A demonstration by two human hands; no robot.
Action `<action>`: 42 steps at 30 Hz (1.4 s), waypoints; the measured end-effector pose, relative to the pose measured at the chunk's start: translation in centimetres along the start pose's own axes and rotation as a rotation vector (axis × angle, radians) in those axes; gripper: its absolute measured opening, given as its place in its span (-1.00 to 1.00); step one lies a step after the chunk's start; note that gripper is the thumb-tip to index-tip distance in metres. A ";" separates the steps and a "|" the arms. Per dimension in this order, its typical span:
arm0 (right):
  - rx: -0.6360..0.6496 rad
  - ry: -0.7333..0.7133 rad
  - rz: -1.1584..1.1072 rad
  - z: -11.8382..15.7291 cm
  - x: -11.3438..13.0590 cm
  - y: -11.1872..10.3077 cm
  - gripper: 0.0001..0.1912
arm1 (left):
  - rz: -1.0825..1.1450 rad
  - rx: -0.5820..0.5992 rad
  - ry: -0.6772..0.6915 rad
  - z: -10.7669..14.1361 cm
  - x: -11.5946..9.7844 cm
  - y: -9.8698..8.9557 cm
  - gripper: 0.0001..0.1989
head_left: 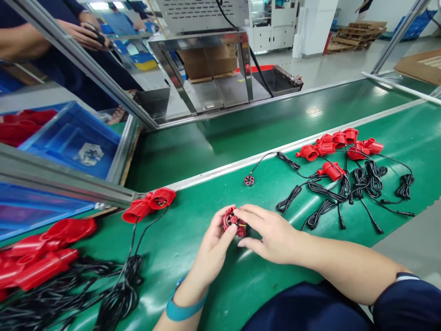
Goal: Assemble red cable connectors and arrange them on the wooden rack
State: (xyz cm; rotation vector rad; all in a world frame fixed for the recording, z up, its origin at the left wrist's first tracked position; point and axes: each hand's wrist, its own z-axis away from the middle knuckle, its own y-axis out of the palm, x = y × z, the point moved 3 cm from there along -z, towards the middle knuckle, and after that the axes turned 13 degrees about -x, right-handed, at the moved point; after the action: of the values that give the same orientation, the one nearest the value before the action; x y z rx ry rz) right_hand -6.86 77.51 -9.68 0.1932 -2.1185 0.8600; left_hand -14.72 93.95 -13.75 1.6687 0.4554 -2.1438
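Note:
My left hand (215, 243), with a teal band at its wrist, holds a small red plastic housing (241, 231) over the green work surface. A round, dark-and-red motor-like part sits in the housing's opening, with a short yellow wire beside it. My left thumb lies against the front of this part. From the right, my right hand (270, 232) closes loosely around the same housing, fingertips on its upper edge and thumb near its lower side. My fingers hide much of the piece. Beyond my hands, a loose round motor part (249, 179) lies on the surface, attached to a black cable (288, 161).
Several red housings (332, 171) with bundled black cables (320, 214) lie at right. More red housings (51, 239) and cables (119, 294) lie at left. Metal framing (62, 172) borders blue bins (74, 138). Another person's hands (84, 34) hold a dark object at upper left.

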 end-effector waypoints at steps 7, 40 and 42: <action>-0.009 0.100 -0.180 0.3 -0.5 0.3 -0.85 | 0.172 -0.120 -0.131 -0.1 -0.5 0.1 -0.60; -0.225 -0.232 0.344 0.8 -0.4 2.6 -0.66 | -0.503 -0.097 0.331 1.2 -1.1 0.9 -0.80; -0.242 -0.222 0.354 0.9 -0.4 2.7 -0.65 | -0.511 -0.065 0.387 1.2 -1.4 1.0 -0.81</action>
State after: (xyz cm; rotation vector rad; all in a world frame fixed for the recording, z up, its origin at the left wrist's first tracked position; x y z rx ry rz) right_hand -8.28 78.95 -11.77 -0.2296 -2.4892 0.7991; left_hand -15.01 92.65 -12.14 2.1094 1.1596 -2.0843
